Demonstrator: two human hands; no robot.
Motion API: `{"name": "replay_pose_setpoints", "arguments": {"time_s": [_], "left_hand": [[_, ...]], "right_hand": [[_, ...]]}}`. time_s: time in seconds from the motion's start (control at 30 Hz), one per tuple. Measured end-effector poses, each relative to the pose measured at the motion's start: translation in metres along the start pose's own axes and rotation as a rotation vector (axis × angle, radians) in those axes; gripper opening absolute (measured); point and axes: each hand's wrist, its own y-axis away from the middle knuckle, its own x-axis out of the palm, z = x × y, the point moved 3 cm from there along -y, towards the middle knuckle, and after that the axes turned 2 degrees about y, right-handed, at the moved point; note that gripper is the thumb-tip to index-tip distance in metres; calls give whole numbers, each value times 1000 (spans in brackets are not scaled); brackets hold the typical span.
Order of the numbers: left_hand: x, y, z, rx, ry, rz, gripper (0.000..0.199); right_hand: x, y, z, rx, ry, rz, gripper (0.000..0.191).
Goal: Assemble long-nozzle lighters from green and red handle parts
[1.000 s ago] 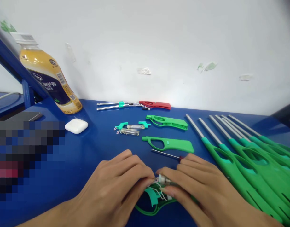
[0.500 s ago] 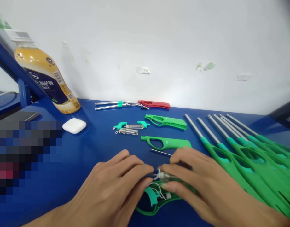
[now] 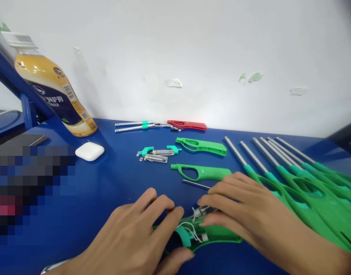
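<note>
With my right hand pinching the clear tank by the open green shell on the bench, I'd press lightly, brace the shell with my curled left hand (gripping or not, I can't tell) and spare the white wires.

The hands work over what seems an open green casing.
</note>
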Motion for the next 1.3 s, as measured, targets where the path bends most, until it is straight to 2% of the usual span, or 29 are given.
{"name": "replay_pose_setpoints", "arguments": {"time_s": [0.13,0.3,0.43,0.63,0.73,0.83,0.93,1.1,1.3], "left_hand": [[-1,-1,-1,35,-5,15,29],[0,9,1,68,-24,17,24],[3,13,4,87,-2,15,36],[7,13,6,172,-11,26,38],[6,11,4,118,-57,70,26],[7,6,0,115,-57,92,33],[9,4,-1,108,-46,107,35],[10,14,2,101,-23,150,31],[14,23,4,135,-3,308,29]], "right_hand": [[-2,0,-2,23,-36,-7,30],[-4,-1,-3,-7,-84,87,36],[-4,0,-2,-16,-77,126,37],[-5,5,1,15,-116,161,29],[-5,9,2,30,-136,212,24],[-5,13,2,27,-141,244,22],[-5,16,2,24,-138,277,33],[-6,19,3,32,-122,258,38],[-8,18,8,8,-84,232,32]]}}
